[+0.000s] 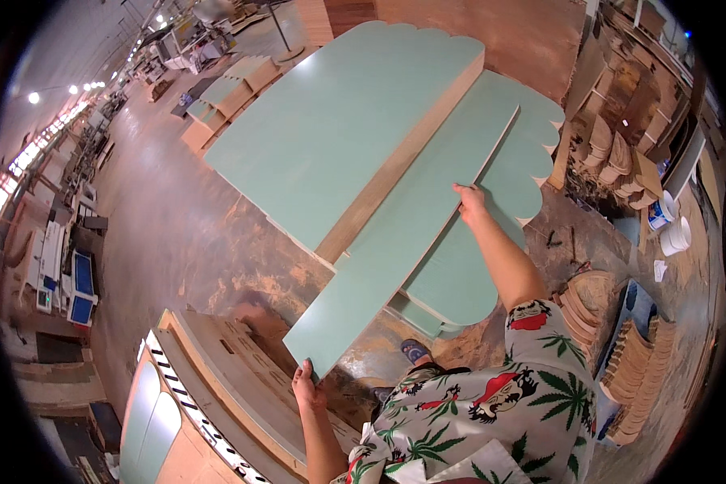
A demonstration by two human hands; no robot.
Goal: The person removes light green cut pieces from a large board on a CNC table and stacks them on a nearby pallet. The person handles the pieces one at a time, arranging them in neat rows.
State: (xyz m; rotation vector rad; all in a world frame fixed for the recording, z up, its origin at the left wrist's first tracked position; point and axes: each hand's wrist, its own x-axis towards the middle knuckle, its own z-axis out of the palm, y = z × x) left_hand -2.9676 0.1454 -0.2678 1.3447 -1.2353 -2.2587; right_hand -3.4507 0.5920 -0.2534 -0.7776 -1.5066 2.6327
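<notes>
A long, narrow pale green board (371,278) slants across the middle, from near my body up to the far right. My left hand (308,389) is closed on the corner of its near end. Farther along, my right hand (471,203) grips the board's right edge. Beneath its far part lies a wide pale green panel (504,250) with a scalloped edge. I cannot tell whether the board rests on it or is held just above. A bare wood strip (403,165) runs between this panel and a larger green panel (323,113) on the left.
Close by on the lower left stands a wooden frame (242,379) with a slotted edge. Curved wood pieces (633,375) are stacked at the lower right, near white buckets (676,235). A brown board (524,40) stands behind the panels. Drawer-like boxes (218,113) sit at the far left.
</notes>
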